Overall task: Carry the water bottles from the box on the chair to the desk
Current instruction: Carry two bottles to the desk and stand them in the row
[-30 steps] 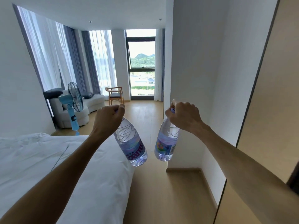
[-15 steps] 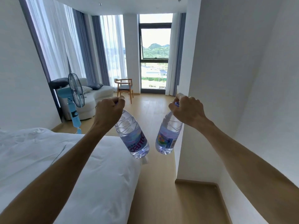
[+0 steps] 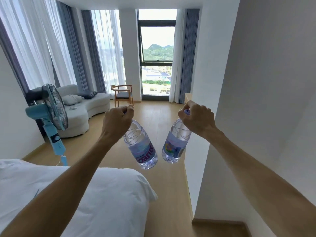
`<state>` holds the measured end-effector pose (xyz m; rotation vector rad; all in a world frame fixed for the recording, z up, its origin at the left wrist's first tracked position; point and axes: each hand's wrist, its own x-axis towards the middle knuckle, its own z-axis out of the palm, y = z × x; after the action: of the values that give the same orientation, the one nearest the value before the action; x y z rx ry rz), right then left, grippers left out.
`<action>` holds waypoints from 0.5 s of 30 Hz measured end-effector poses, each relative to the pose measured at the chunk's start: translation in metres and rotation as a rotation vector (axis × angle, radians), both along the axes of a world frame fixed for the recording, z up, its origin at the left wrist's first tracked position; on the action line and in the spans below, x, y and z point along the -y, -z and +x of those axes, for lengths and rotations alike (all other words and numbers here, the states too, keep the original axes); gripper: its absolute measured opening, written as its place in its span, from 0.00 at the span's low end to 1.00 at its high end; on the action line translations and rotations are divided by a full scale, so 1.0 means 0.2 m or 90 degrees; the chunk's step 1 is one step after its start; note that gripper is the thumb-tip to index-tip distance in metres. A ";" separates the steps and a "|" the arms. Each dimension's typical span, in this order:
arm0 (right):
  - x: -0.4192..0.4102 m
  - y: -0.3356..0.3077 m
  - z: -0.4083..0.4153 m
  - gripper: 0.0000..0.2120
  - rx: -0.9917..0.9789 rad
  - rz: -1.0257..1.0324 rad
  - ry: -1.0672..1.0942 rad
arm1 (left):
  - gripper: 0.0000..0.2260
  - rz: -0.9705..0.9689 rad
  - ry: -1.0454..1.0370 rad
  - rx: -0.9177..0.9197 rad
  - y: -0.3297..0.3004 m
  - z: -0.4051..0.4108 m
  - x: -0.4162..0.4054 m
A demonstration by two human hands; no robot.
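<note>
Left hand [image 3: 117,121] curled tight round the neck of the left water bottle [image 3: 141,145], purple cap just showing between thumb and fingers; bottle hanging tilted, base swung toward the middle. Right hand [image 3: 196,119] likewise closed round the neck of the right water bottle [image 3: 176,144], lilac cap peeking out above the knuckles; base tilted inward toward the other. Both bottles held in mid-air over the wooden floor [image 3: 164,120], near each other at the bases but apart, clear plastic with ribbed shoulders. On the left bottle's pale purple label, large pink letters reading roughly "Gant", the rest turned out of sight. On the right bottle's label, a multicoloured patch, writing too small to read.

At near left, a white bed [image 3: 95,199] under the left forearm. Farther left, a blue standing fan [image 3: 51,115], and behind it a white sofa [image 3: 92,105] with a dark cushion and a light one. At far centre, a wooden chair [image 3: 123,95] beside a tall window [image 3: 157,53] with green hills beyond; no box to be made out on that chair. Curtains [image 3: 68,48] along the left. At right, a white wall [image 3: 256,82], with a sliver of light wooden surface [image 3: 187,98] past its far corner
</note>
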<state>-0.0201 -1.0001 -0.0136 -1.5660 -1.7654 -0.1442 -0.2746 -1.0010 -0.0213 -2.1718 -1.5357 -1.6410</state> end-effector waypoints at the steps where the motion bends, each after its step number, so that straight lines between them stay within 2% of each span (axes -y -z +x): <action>1: -0.10 0.01 0.00 0.11 -0.009 0.002 0.003 | 0.25 0.004 0.001 0.004 0.00 0.00 -0.10; 10: -1.10 0.12 0.11 0.07 -0.024 0.000 -0.014 | 0.26 0.006 -0.007 0.000 0.05 0.10 -1.04; 15: -1.71 0.11 0.19 0.07 -0.023 -0.020 -0.036 | 0.26 -0.046 -0.039 -0.014 0.06 0.19 -1.59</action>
<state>0.0184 -0.6578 -0.0360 -1.5300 -1.7893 -0.0605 -0.2374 -0.6820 -0.0328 -2.1463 -1.6625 -1.5635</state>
